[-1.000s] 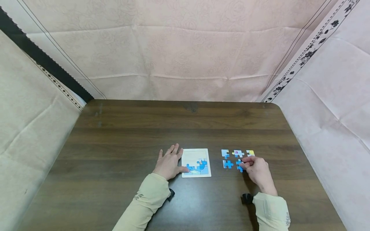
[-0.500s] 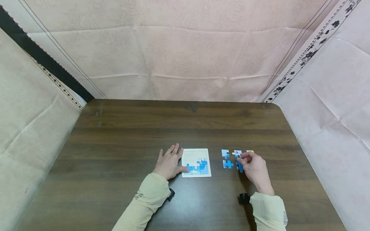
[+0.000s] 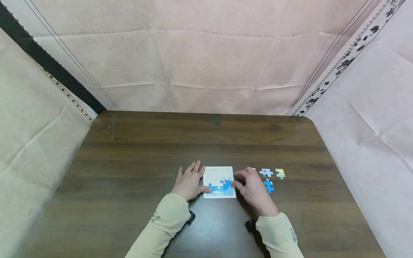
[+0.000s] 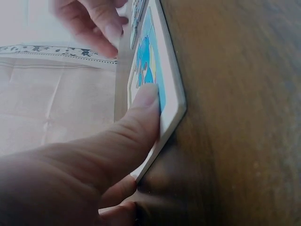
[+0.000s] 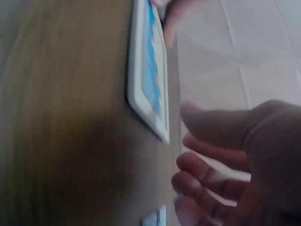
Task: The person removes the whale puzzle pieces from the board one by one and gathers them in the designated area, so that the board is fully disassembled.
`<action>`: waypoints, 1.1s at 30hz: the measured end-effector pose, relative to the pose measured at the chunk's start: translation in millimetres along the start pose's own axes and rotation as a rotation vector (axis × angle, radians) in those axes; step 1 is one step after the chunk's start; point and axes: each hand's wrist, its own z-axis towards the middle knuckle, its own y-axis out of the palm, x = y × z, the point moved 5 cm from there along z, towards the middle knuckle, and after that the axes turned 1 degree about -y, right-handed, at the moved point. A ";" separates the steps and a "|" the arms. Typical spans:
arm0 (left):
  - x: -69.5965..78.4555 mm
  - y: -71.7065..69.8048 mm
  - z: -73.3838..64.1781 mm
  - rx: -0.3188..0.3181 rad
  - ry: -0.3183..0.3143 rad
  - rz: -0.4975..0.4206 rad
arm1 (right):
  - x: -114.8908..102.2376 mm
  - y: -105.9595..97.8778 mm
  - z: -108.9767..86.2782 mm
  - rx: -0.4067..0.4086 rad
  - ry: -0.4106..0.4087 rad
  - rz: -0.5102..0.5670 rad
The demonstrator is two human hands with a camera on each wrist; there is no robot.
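Observation:
My left hand (image 3: 188, 184) lies spread at the left side of a white puzzle tray (image 3: 213, 172). Its thumb (image 4: 146, 99) presses on the lower left corner, over the fitted blue pieces (image 3: 222, 189). At the tray's right edge is my right hand (image 3: 253, 190), thumb and index finger apart; no piece shows between them. In the right wrist view its other fingers (image 5: 193, 181) curl loosely. Loose puzzle pieces lie beyond it: a pale one with a pink spot (image 3: 266, 172), a yellow and blue one (image 3: 280, 173) and a blue one (image 3: 268, 186). The right hand hides others.
The brown wooden table (image 3: 145, 143) carries the tray and pieces. Pale patterned cloth (image 3: 206, 57) hangs behind its far edge and along both sides. Each wrist bears a small black camera, the right one (image 3: 250, 225) close over the table.
My right hand has moved left from the loose pieces to the tray's right edge, uncovering the yellow piece and covering the left-hand pieces. My left hand has stayed on the tray.

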 end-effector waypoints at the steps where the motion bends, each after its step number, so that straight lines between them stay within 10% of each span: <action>1: 0.1 0.1 0.1 -0.001 -0.001 0.003 | -3.3 4.2 0.7 -0.022 -0.022 -0.019; 11: -0.1 1.1 0.1 -0.003 -0.002 0.006 | -21.4 19.8 7.2 -0.029 -0.179 -0.157; 33: -0.5 0.8 1.2 -0.013 -0.007 0.006 | -23.7 19.5 16.1 -0.049 -0.065 -0.097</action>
